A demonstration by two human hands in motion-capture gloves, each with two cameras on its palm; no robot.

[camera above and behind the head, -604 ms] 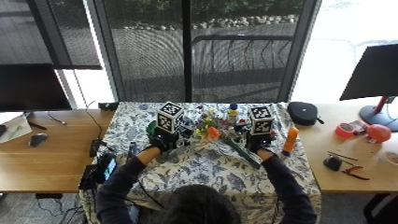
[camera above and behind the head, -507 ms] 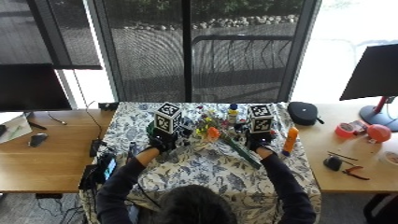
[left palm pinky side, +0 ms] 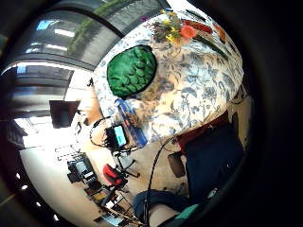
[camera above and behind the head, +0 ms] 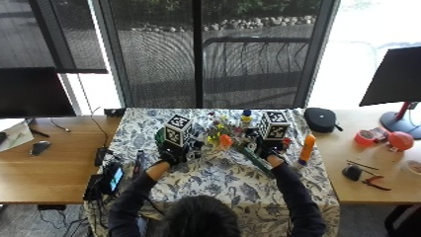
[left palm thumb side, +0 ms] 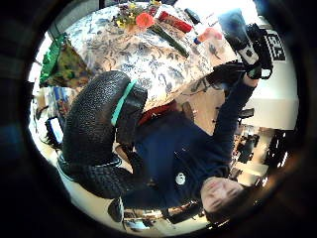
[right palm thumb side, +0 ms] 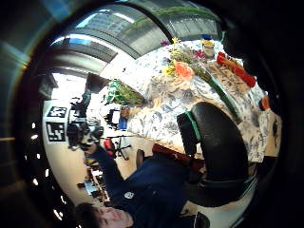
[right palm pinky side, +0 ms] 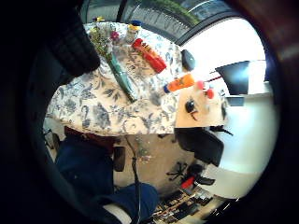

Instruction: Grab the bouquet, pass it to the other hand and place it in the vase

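a mixed bouquet of orange and yellow flowers with long green wrapped stems (camera above and behind the head: 227,141) lay on the blue-and-white floral tablecloth (camera above and behind the head: 217,182), between the person's two raised hands, its blooms nearer the left hand and its stems running toward the right. the left hand in a black glove (camera above and behind the head: 174,154) hung just beside the blooms, above the cloth; its thumb side palm view showed a gloved thumb (left palm thumb side: 101,126) curled in front of the lens with nothing in it, and the bouquet (left palm thumb side: 143,22) well apart on the cloth. the right hand in a black glove (camera above and behind the head: 266,147) hovered over the stem end; its own thumb (right palm thumb side: 216,142) likewise curved with nothing visibly in its grasp, though how far either hand's fingers were spread could not be told. a green scaled, faceted vase (left palm pinky side: 131,71) stood on the cloth beside the left hand, on the side away from the bouquet. beyond the right hand lay a red packet (right palm pinky side: 149,55) and, past it at the cloth's edge, an orange bottle (camera above and behind the head: 307,148). a small yellow-capped bottle (camera above and behind the head: 246,117) stood beyond the bouquet, toward the window. farther out on the right-hand wooden desk sat a black oval case (camera above and behind the head: 321,119).
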